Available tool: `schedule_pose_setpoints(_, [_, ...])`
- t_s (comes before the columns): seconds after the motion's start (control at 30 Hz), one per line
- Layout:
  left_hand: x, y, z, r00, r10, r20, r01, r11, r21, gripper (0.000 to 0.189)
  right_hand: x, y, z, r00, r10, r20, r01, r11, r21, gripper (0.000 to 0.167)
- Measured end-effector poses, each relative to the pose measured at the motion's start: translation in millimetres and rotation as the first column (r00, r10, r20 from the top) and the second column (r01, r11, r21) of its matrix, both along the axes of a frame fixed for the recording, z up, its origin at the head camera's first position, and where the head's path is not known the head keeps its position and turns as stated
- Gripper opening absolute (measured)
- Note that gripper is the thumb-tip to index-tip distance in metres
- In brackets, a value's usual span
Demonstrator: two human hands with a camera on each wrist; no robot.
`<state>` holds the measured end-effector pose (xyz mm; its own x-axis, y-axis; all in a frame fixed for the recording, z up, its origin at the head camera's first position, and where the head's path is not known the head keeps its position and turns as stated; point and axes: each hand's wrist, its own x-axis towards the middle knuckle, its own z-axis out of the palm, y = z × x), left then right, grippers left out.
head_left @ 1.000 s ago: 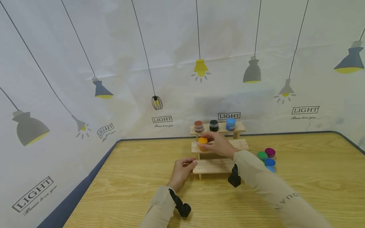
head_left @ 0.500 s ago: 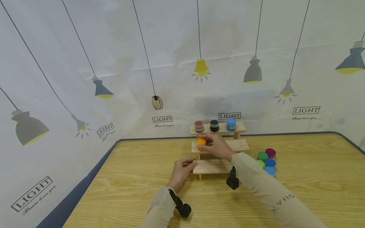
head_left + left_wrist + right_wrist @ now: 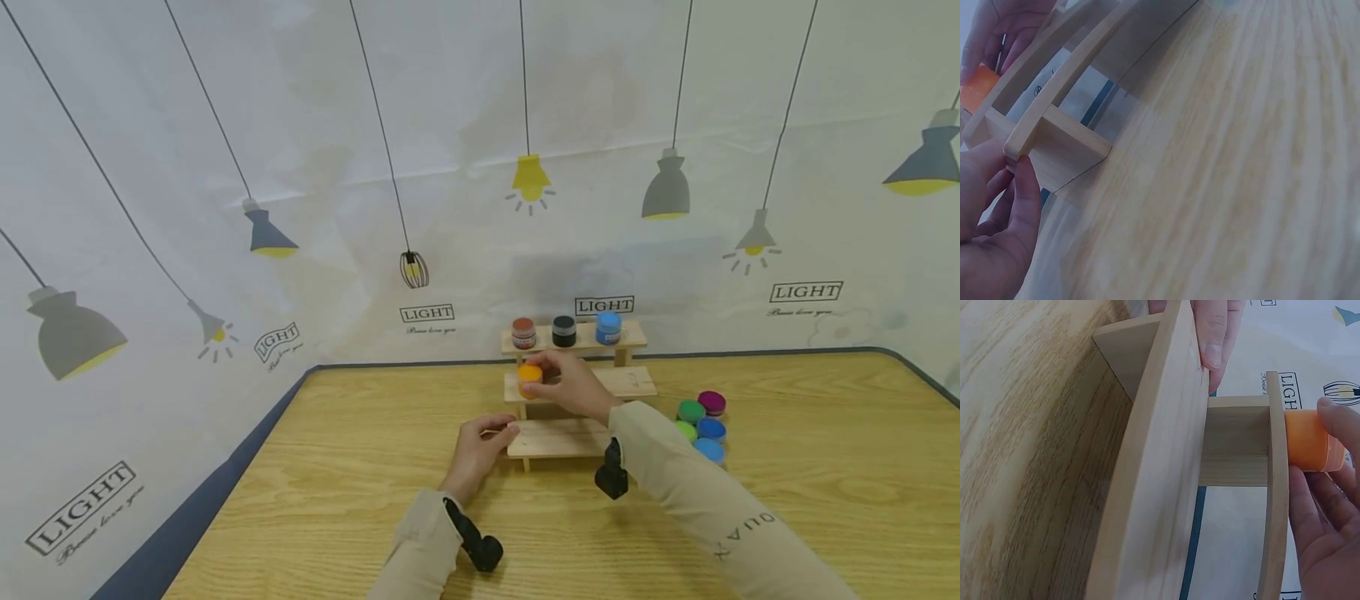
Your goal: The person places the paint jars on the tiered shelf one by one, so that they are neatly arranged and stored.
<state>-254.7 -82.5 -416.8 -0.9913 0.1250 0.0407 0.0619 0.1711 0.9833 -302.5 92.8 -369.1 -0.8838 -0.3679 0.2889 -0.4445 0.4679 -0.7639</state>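
Note:
A three-tier wooden display stand (image 3: pixel 561 438) is at the back of the table. With thumb and fingers my left hand (image 3: pixel 476 452) pinches the left end of its lowest shelf (image 3: pixel 1060 87). My right hand (image 3: pixel 573 386) holds a small orange paint jar (image 3: pixel 529 380) upright at the left end of the middle shelf (image 3: pixel 630 382). Seen from the right wrist, the base of the orange jar (image 3: pixel 1307 440) touches that shelf, thumb on one side and fingers on the other. On the top shelf are a reddish-brown jar (image 3: pixel 523 333), a black jar (image 3: pixel 563 331) and a light blue jar (image 3: pixel 608 328).
Right of the stand, several more paint jars are grouped on the wooden table (image 3: pixel 337 467): purple (image 3: pixel 712 403), green (image 3: pixel 691 411), dark blue (image 3: pixel 711 430), lime (image 3: pixel 686 431) and light blue (image 3: pixel 708 451), partly behind the right sleeve. A lamp-printed wall covering (image 3: pixel 465 208) rises behind.
The right hand has moved slightly left with the orange jar, setting it against the left end of the middle shelf, then stayed still. The left hand has kept its place.

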Motion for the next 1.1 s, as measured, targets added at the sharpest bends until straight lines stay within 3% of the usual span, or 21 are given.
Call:
schedule_pose_setpoints(0.37, [0.7, -0.3, 1.4, 1.0, 0.001, -0.001, -0.001, 1.0, 0.001, 0.028, 1.1, -1, 0.1, 1.0, -0.006, 0.01, 0.006, 1.0, 0.001, 0.041])
schedule_pose_setpoints(0.53, [0.1, -0.3, 0.7, 1.0, -0.001, -0.004, 0.001, 1.0, 0.002, 0.027, 3.3, 3, 2.8, 0.998, 0.049, 0.04, -0.048, 0.999, -0.008, 0.05])
schedule_pose_setpoints(0.67, [0.1, -0.6, -0.2, 1.0, -0.001, -0.006, 0.001, 1.0, 0.008, 0.027, 4.9, 9, 8.3, 0.996, 0.085, 0.031, -0.085, 0.996, 0.011, 0.053])
schedule_pose_setpoints(0.87, [1.0, -1.4, -1.2, 1.0, 0.004, -0.007, -0.004, 1.0, 0.01, 0.028, 9.9, 22, 23.2, 0.997, 0.071, -0.015, -0.069, 0.994, 0.081, 0.051])
schedule_pose_setpoints(1.1, [1.6, -0.1, -0.9, 1.0, -0.002, -0.011, 0.002, 1.0, 0.013, 0.028, 22.6, 40, 36.3, 0.996, 0.08, -0.044, -0.078, 0.995, 0.058, 0.048])
